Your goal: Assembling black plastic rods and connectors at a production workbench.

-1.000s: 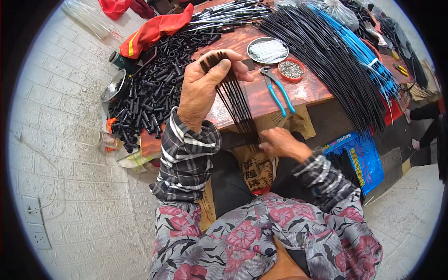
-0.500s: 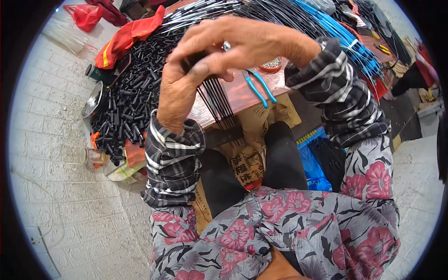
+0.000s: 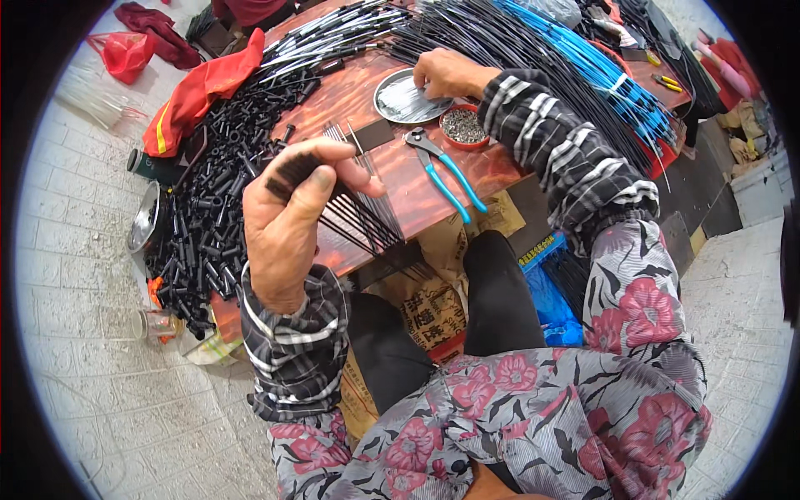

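Observation:
My left hand (image 3: 279,221) is closed round a bundle of thin black rods (image 3: 364,227). Their dark upper ends stick out above the thumb, and the long parts slant down to the right over the table edge. Farther off, my right hand (image 3: 448,72) reaches down to a round metal dish (image 3: 380,107) of thin whitish pieces (image 3: 408,102). Its fingers are bent together at the dish; whatever they pinch is hidden. Beside that dish stands a red bowl (image 3: 468,147) of small metal bits. Pliers with blue handles (image 3: 444,172) lie on the tabletop nearby.
A heap of black tubular parts (image 3: 212,217) covers the table's left side, with a red cloth (image 3: 208,92) behind. Long black rods (image 3: 467,37) and blue rods (image 3: 575,54) fill the back and right. A glass jar (image 3: 152,324) stands lower left.
My hands, together before, are now apart. The right has moved back to the metal dish, uncovering it and the red bowl. The left has come lower and left with the rods.

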`<state>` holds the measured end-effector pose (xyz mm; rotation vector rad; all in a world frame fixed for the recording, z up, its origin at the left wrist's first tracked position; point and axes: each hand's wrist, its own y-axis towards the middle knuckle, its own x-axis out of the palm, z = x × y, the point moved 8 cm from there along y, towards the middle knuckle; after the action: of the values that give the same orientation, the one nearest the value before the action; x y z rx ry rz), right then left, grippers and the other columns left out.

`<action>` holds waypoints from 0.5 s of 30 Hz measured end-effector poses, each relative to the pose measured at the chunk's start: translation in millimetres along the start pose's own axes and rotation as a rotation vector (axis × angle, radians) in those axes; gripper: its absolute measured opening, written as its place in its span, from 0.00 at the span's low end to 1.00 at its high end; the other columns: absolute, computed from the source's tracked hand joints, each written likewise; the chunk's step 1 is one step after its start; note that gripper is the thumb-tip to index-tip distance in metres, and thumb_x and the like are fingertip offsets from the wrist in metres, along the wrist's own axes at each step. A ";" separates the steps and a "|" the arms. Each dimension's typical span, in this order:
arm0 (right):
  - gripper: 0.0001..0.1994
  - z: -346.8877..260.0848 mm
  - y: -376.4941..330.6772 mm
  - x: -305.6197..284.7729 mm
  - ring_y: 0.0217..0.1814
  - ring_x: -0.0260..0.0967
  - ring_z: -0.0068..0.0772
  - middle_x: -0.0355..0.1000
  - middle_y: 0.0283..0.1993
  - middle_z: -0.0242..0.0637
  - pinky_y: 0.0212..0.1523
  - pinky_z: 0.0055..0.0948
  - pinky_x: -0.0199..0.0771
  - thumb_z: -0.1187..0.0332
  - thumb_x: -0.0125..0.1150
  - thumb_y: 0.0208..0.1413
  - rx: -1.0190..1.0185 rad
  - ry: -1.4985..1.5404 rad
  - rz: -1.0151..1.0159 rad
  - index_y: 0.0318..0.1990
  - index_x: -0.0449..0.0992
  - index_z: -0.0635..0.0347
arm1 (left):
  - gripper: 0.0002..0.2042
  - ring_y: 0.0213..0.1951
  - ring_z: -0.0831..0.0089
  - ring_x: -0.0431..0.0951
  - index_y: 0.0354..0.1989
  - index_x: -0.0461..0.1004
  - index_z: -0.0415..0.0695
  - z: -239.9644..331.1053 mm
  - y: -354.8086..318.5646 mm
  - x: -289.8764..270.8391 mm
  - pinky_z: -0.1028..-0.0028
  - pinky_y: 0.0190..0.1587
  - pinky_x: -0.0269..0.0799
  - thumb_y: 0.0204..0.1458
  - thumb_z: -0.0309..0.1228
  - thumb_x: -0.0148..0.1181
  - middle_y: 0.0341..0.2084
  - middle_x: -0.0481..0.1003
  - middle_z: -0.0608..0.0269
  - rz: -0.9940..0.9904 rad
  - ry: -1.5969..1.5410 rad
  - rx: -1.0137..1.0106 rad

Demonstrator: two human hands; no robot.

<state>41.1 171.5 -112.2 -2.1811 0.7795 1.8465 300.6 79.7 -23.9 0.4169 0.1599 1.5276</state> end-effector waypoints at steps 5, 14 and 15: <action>0.05 -3.2 4.1 -2.3 0.34 0.75 0.50 0.76 0.28 0.47 0.36 0.40 0.73 0.75 0.62 0.39 0.004 -0.093 0.042 0.26 0.80 0.61 | 0.11 0.37 0.64 0.80 0.46 0.73 0.31 0.9 0.7 -3.1 0.68 0.44 0.77 0.61 0.27 0.53 0.32 0.77 0.54 0.018 -0.017 -0.015; 0.06 -6.2 -2.3 0.9 0.34 0.75 0.52 0.75 0.28 0.50 0.36 0.42 0.73 0.76 0.60 0.40 -0.034 -0.003 0.123 0.28 0.81 0.61 | 0.11 0.37 0.64 0.81 0.47 0.73 0.32 -4.5 3.9 1.0 0.70 0.45 0.76 0.61 0.27 0.52 0.32 0.77 0.55 0.035 0.007 -0.062; 0.06 -6.9 -1.4 -0.3 0.34 0.75 0.52 0.75 0.28 0.50 0.36 0.42 0.73 0.76 0.60 0.40 -0.038 -0.002 0.125 0.28 0.81 0.61 | 0.11 0.37 0.64 0.81 0.47 0.73 0.32 -5.6 3.7 0.6 0.69 0.45 0.77 0.62 0.27 0.51 0.32 0.77 0.55 0.038 0.000 -0.064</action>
<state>47.7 169.6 -110.7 -2.1996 0.9065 1.9370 295.2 81.2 -27.6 0.3712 0.1035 1.5661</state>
